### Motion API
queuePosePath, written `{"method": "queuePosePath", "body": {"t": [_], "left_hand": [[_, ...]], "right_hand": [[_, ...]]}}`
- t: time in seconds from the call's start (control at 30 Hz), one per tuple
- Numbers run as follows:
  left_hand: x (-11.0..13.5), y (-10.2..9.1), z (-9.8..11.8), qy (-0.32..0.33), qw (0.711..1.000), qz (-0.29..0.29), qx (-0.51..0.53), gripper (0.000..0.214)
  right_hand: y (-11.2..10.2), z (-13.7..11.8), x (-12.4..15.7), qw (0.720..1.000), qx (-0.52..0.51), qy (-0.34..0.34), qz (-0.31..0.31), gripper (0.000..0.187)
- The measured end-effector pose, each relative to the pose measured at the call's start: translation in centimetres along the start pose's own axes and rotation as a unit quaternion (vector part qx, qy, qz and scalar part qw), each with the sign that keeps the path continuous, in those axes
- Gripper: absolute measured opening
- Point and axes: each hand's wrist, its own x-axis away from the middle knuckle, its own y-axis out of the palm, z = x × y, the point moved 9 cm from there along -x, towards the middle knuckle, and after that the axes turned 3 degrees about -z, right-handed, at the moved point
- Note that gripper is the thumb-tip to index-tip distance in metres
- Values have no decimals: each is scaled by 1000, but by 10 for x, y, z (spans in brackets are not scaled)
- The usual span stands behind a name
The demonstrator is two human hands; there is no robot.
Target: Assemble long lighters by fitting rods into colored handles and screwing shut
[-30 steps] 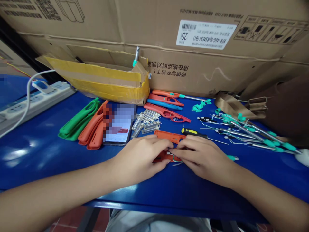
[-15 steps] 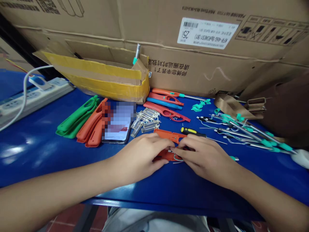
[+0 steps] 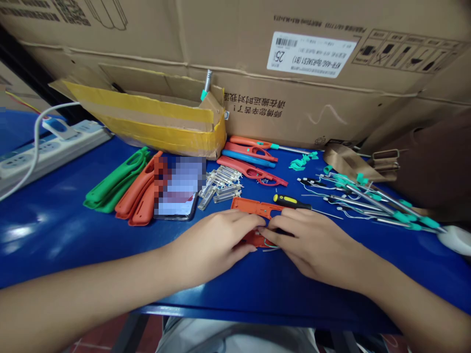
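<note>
My left hand is closed round the left end of an orange lighter shell half, thumb along its near edge. My right hand bends over the other end, fingertips pinched together inside the shell and meeting the left fingertips. Whatever small part they press is hidden. A thin pale wire shows under the right fingers. Just beyond lies a second orange shell half, partly covered by the right fingers. A black and yellow screwdriver rests behind my right hand.
Clear fuel tanks, a phone, and green shells with orange shells lie leftward. Red lighter shells sit behind. Metal tubes with wires and teal caps lie right. A yellow-taped box stands behind.
The view has shifted slightly. My right fingers have moved a little left and closed in toward the left fingertips over the shell; the left hand keeps its hold.
</note>
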Motion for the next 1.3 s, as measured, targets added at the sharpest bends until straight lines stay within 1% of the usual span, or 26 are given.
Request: {"method": "queuePosePath", "body": {"t": [0.1,0.27,0.33,0.43,0.53,0.63,0.7,0.77,0.83,0.9,0.97,1.03,1.07,1.13,1.23,1.27,1.3], "left_hand": [[1,1,4,22,999,-16,-40,28],[4,2,16,84,983,-44,-156,28],[6,4,23,115,972,-48,-199,29],[9,7,32,142,953,-46,-265,30],[9,9,35,141,947,-50,-285,30],[9,8,34,137,953,-54,-264,29],[8,6,33,139,958,-55,-243,29],[8,5,30,138,964,-57,-221,28],[7,3,28,132,969,-60,-201,28],[6,2,25,122,973,-58,-185,29],[4,0,23,109,978,-50,-171,28],[3,-2,21,96,982,-44,-159,26],[3,-3,20,92,983,-42,-154,25],[2,-4,19,86,984,-40,-147,24],[1,-4,17,74,986,-44,-142,22],[1,-4,15,68,987,-47,-141,22],[1,-3,13,61,987,-50,-140,22]], "right_hand": [[-10,19,5,997,-12,55,49,30],[-26,73,22,972,-13,175,155,24],[-28,90,28,963,0,203,174,21],[-27,106,34,957,4,225,185,20],[-25,115,34,953,-5,237,188,22],[-23,130,34,946,9,268,183,24],[-22,145,34,938,35,296,176,27],[-19,160,33,935,42,308,173,28],[-16,176,32,932,44,320,168,24],[-14,189,29,930,41,328,162,16],[-13,198,25,930,31,331,158,8],[-17,197,21,933,16,323,159,10],[-20,193,19,936,7,314,161,11],[-30,173,15,943,-15,287,168,11],[-44,125,11,961,-66,218,159,13],[-44,104,8,969,-118,168,134,13],[-38,85,5,973,-168,132,82,12]]}}
